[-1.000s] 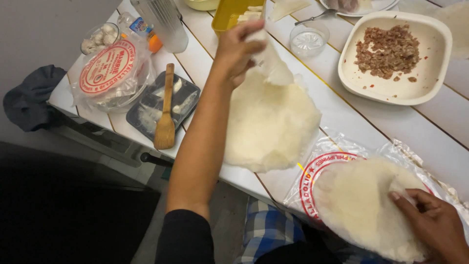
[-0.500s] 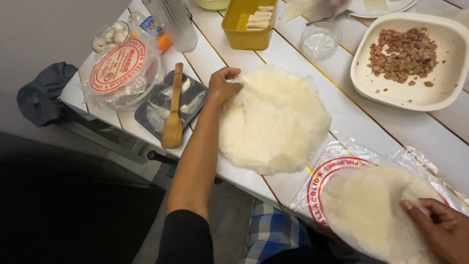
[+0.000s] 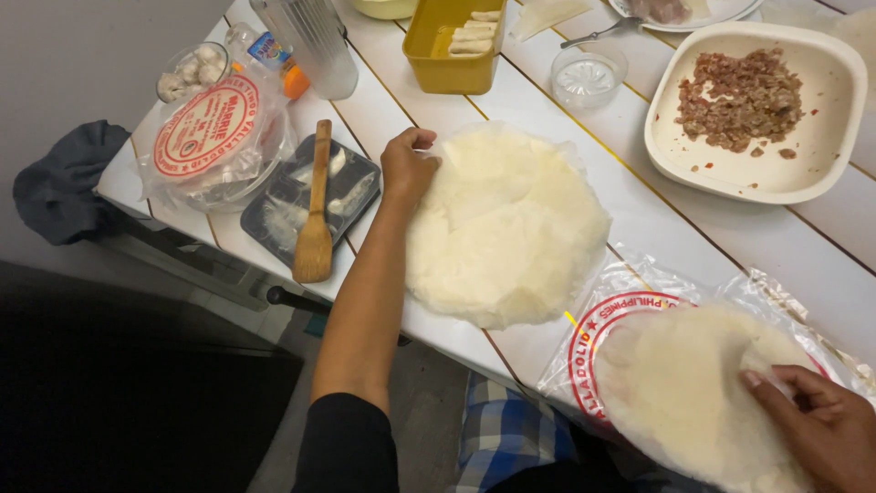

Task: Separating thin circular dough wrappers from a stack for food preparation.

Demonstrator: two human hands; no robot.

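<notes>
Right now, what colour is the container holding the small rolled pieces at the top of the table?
Mustard yellow: the rectangular container, seen in the head view.

Round white wrapper (image 3: pixel 506 228): thin, flat on table, centre. Wrapper stack (image 3: pixel 698 402): round, pale, on plastic bag, 4 o'clock.

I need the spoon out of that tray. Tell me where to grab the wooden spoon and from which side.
Grip the wooden spoon by its bare upper handle, which juts past the dark tray's far rim. Come from above; the blade rests low at the near rim.
</notes>
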